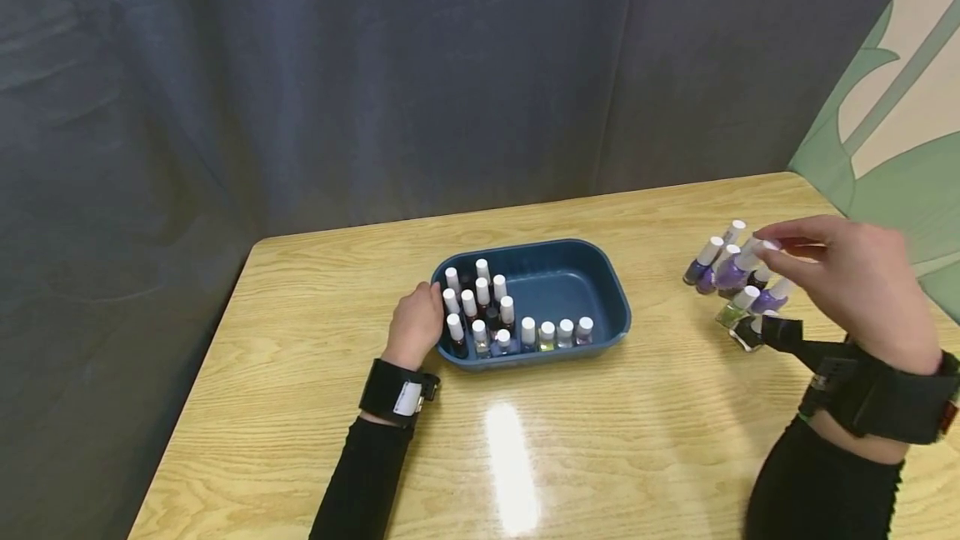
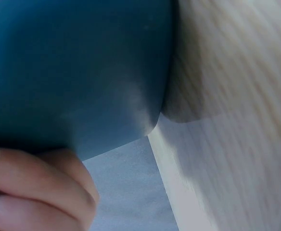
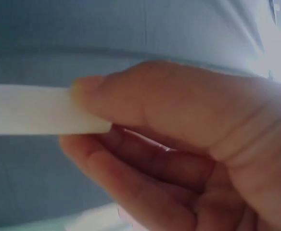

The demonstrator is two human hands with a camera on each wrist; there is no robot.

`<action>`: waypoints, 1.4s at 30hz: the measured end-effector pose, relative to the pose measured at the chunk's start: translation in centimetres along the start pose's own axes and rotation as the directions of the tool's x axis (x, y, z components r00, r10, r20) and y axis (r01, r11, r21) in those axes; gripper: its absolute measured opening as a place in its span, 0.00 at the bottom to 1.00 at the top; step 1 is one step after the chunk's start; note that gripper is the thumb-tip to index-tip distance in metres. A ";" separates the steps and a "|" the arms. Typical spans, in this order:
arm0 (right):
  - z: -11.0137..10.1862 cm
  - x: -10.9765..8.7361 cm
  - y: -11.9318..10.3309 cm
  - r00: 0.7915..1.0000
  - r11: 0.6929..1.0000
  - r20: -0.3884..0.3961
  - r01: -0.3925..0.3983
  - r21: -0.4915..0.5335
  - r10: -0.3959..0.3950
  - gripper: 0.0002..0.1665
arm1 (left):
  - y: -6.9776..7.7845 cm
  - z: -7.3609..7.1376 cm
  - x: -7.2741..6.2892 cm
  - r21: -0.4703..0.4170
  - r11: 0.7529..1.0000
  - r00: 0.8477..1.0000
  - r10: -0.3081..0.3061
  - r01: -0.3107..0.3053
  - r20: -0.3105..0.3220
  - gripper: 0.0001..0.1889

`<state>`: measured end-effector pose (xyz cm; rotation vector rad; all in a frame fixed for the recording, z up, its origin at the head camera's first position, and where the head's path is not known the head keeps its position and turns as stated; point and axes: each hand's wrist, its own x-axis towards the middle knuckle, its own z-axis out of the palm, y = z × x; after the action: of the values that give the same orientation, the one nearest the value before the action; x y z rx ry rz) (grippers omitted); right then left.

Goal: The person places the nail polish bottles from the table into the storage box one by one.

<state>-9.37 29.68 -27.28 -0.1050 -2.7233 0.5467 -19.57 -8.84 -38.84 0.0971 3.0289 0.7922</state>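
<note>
In the head view my left hand [image 1: 416,323] grips the left end of a dark blue plastic bin [image 1: 558,294]. Its curled fingers [image 2: 44,187] lie at the bin's edge in the left wrist view. Several nail polish bottles with white caps stand in the bin, bunched at its left end and lined along its front wall. Over on the right, my right hand [image 1: 862,273] pinches a purple nail polish bottle [image 1: 730,274] by its white cap [image 3: 34,109], between thumb and fingertips. That bottle is tilted, above or among a cluster of other bottles; its base is partly hidden.
Around the right hand stand more bottles, among them a green one [image 1: 731,313], a dark blue-purple one [image 1: 696,272] and a black one [image 1: 745,333]. The wooden table [image 1: 315,307] ends at a dark curtain [image 1: 420,82] behind. A leaf-patterned wall [image 1: 907,173] borders the right.
</note>
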 end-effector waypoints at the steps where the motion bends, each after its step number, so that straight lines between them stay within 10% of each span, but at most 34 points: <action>1: 0.2 0.1 -0.4 1.000 1.000 -0.001 0.022 0.015 -0.022 0.11 | 0.0 0.0 0.0 -0.001 1.000 1.000 0.000 0.000 -0.001 0.22; 15: 3.7 0.7 -6.7 0.931 0.928 0.058 0.352 0.124 -0.361 0.12 | 0.0 0.0 0.1 -0.011 1.000 1.000 -0.007 0.007 0.019 0.22; 42: 7.0 1.7 -7.9 0.830 0.924 0.405 0.337 0.183 -0.383 0.09 | 0.0 0.1 0.2 -0.011 1.000 0.999 -0.021 0.022 0.025 0.22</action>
<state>-13.53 20.09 -29.63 0.6247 -3.0153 0.6581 -19.75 -8.83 -38.91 0.0733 2.9969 0.8006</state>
